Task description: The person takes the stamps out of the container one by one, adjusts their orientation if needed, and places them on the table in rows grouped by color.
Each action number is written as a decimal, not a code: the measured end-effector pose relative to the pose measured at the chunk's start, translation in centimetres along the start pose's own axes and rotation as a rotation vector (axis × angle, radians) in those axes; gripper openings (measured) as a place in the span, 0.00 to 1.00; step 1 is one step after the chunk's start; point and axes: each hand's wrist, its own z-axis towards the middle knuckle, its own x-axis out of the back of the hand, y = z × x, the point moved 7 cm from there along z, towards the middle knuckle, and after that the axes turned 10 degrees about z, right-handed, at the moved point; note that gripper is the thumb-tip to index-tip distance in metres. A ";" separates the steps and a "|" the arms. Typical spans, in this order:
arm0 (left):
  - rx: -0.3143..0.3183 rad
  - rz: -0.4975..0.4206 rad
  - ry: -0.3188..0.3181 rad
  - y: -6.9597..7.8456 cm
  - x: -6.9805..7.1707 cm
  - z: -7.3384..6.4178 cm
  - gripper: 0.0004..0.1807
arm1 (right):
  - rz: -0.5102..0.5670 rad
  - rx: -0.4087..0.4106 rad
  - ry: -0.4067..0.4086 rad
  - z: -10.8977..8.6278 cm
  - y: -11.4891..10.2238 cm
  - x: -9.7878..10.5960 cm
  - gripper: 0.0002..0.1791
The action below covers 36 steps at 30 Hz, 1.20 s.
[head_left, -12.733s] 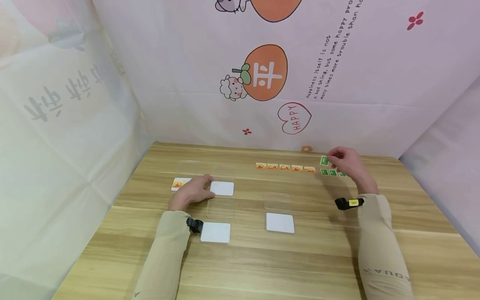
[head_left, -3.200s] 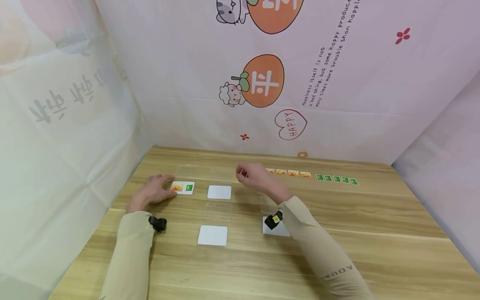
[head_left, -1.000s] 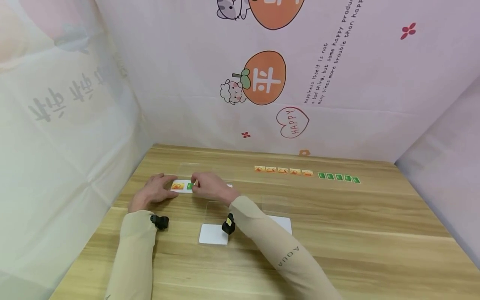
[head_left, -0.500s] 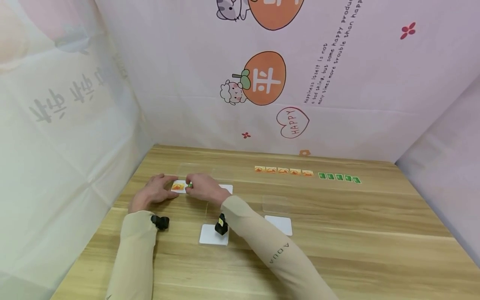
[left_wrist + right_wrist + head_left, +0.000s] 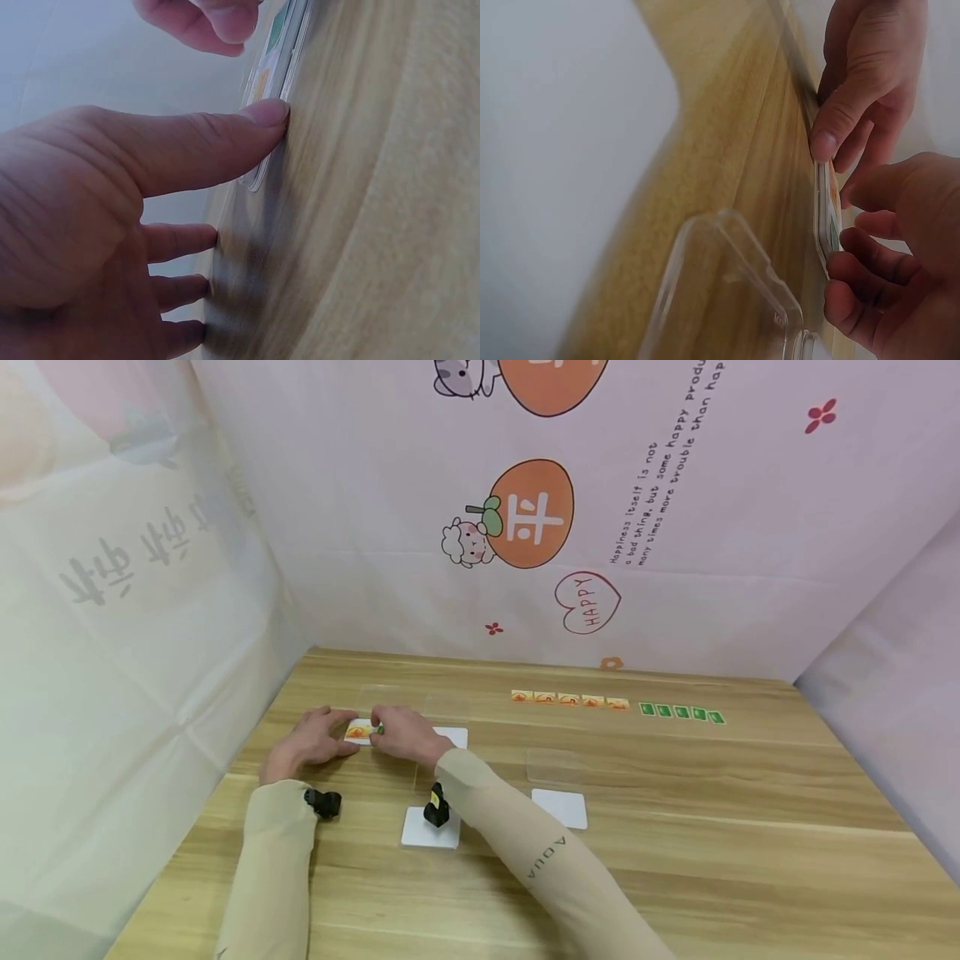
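Note:
My left hand (image 5: 313, 742) holds a white card in a clear flat case (image 5: 292, 56), thumb on its near edge and forefinger at its far edge. An orange picture piece (image 5: 358, 732) lies on the card's left part. Beside it sits a green piece (image 5: 276, 31), largely covered in the head view. My right hand (image 5: 405, 734) is over the card's right part, its fingers curled and the tips close to the green piece. Whether anything is between those fingertips is hidden. In the right wrist view, a clear lid (image 5: 769, 259) stands out beside the case.
A row of orange pieces (image 5: 568, 699) and a row of green pieces (image 5: 681, 712) lie at the back right. Three more white cards lie about: one partly behind the right wrist (image 5: 453, 737), one nearer (image 5: 427, 837), one to the right (image 5: 562, 808). A clear lid (image 5: 552, 766) lies behind that one.
Since the earliest frame my right hand has come from the green row to the card, and my left hand has shifted left to grip it. Over the last second the right hand moved slightly left.

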 end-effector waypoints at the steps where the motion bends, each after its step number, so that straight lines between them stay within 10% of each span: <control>1: 0.000 0.000 -0.001 0.0 0.0 0.0 0.36 | 0.010 -0.006 -0.001 0.1 0.0 0.0 0.14; 36: 0.012 0.003 -0.003 0.1 0.0 0.0 0.36 | 0.073 -0.108 0.005 1.4 0.4 -0.7 0.17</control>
